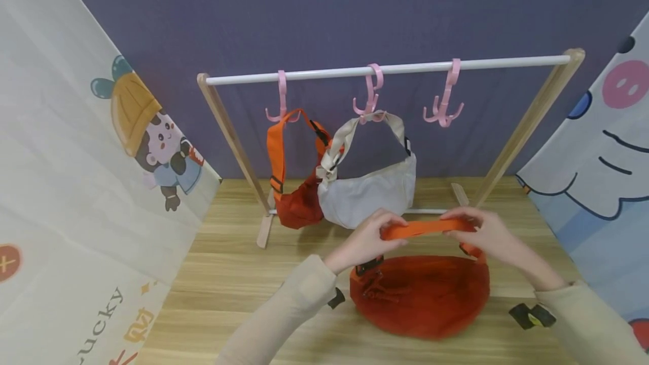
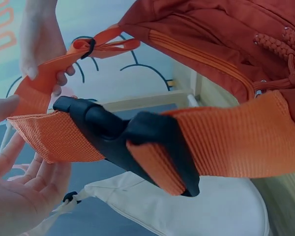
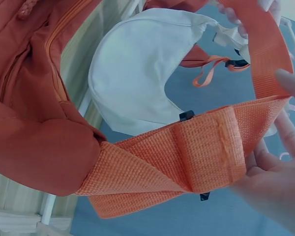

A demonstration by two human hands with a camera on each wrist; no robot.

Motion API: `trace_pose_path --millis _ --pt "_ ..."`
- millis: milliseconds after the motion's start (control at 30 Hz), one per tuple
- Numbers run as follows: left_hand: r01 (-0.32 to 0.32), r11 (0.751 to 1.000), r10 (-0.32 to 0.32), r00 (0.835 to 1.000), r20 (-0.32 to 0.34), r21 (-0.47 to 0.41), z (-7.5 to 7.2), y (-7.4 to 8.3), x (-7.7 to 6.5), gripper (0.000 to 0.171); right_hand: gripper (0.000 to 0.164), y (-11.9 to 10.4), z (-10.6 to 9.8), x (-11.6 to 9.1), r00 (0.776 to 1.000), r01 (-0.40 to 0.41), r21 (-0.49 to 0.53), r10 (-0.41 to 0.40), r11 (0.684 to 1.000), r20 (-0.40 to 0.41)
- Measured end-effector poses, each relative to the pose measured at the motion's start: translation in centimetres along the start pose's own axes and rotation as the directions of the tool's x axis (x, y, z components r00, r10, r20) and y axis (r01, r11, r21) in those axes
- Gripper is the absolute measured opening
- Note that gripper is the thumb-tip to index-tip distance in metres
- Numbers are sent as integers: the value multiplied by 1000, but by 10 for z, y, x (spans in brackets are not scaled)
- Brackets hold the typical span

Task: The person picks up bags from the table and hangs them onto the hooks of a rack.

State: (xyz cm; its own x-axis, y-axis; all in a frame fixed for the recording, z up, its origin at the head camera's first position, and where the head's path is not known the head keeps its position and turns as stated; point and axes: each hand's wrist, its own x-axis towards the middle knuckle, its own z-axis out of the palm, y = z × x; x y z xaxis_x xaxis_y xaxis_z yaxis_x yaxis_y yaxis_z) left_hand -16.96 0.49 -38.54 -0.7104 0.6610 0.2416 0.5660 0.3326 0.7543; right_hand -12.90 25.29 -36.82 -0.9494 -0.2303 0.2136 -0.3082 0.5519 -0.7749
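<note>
A red bag with an orange strap is in front of me in the head view, the strap stretched level above it. My left hand pinches the strap's left end between thumb and fingers. At the other end, my right hand grips it the same way. A black side-release buckle joins the webbing near my left hand in the left wrist view. Close to my right hand, the right wrist view shows the webbing folded and twisted beside the bag's corner.
Behind the bag stands a rack with a white rail. From its pink hooks hang another red bag at left and a white bag beside it. The right-hand hook carries nothing. Printed curtains flank the wooden floor.
</note>
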Motion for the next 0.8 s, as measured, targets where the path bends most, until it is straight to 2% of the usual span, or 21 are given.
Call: trace_pose_path --millis 200,367,700,800 --pt "1 1000 -1 1000 -15 -21 -2 6 1 28 28 -4 -6 -1 999 -38 6 38 999 -13" --pt "-17 1000 17 1000 -26 -4 -3 12 2 28 28 -10 -13 -2 998 -66 5 66 998 -20" --pt "-24 999 25 999 -29 28 -6 23 6 27 26 -23 -26 -2 995 -70 -50 67 996 -73" --pt "-21 999 22 1000 -18 25 -7 25 9 27 27 -27 -31 -2 992 -100 -101 91 990 -89"
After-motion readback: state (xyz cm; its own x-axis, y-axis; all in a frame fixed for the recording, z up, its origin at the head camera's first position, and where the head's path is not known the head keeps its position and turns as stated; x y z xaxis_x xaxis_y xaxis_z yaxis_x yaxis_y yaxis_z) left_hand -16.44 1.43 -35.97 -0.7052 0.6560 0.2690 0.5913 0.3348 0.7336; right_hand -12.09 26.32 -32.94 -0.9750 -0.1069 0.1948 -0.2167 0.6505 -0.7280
